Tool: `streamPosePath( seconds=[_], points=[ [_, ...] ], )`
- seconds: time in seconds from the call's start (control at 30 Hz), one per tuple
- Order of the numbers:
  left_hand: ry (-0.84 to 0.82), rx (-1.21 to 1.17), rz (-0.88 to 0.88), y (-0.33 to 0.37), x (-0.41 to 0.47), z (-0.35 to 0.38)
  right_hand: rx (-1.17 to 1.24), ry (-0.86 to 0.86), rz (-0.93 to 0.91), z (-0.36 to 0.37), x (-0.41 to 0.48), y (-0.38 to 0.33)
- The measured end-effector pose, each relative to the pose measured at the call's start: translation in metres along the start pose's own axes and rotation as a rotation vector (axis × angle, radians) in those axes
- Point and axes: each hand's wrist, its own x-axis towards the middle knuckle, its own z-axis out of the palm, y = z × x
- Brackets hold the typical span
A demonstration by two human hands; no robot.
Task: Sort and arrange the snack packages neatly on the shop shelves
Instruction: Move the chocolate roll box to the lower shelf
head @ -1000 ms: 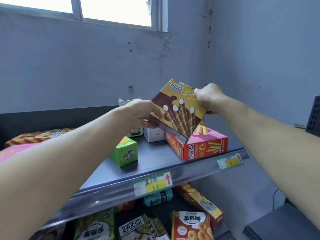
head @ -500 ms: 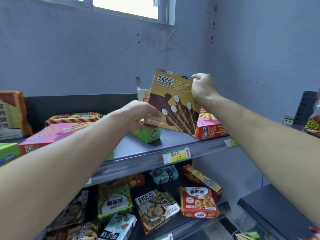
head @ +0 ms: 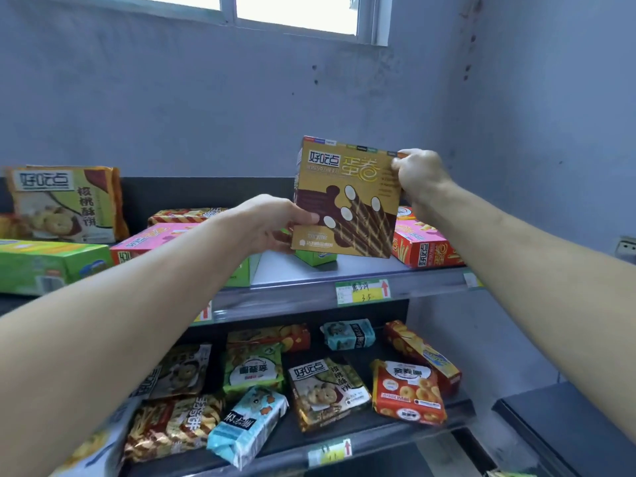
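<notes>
A gold and brown egg-roll box (head: pixel 347 197) stands nearly upright over the top shelf (head: pixel 309 270), its front facing me. My left hand (head: pixel 272 223) grips its lower left edge. My right hand (head: pixel 418 173) pinches its upper right corner. Behind it on the right lies a pink and red box (head: pixel 425 246), and a small green box (head: pixel 315 258) peeks out beneath it.
The top shelf also holds a pink box (head: pixel 151 239), a large green box (head: pixel 48 263) and an upright walnut-biscuit bag (head: pixel 65 204) on the left. The lower shelf (head: pixel 378 435) carries several mixed snack bags. A grey wall stands close on the right.
The egg-roll box went from tilted, lying on the pink and red box, to nearly upright, lifted by both hands. My view dropped back, showing more of both shelves.
</notes>
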Motion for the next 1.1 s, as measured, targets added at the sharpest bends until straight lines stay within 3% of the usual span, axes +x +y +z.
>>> streamPosePath(
  seconds=[0.43, 1.1],
  points=[
    [0.157, 0.047, -0.068, -0.014, -0.055, 0.048, 0.074, -0.196, 0.014, -0.035, -0.031, 0.025],
    [0.074, 0.016, -0.143, -0.046, -0.112, 0.047, -0.051, -0.13, -0.004, -0.037, -0.097, 0.04]
  ],
)
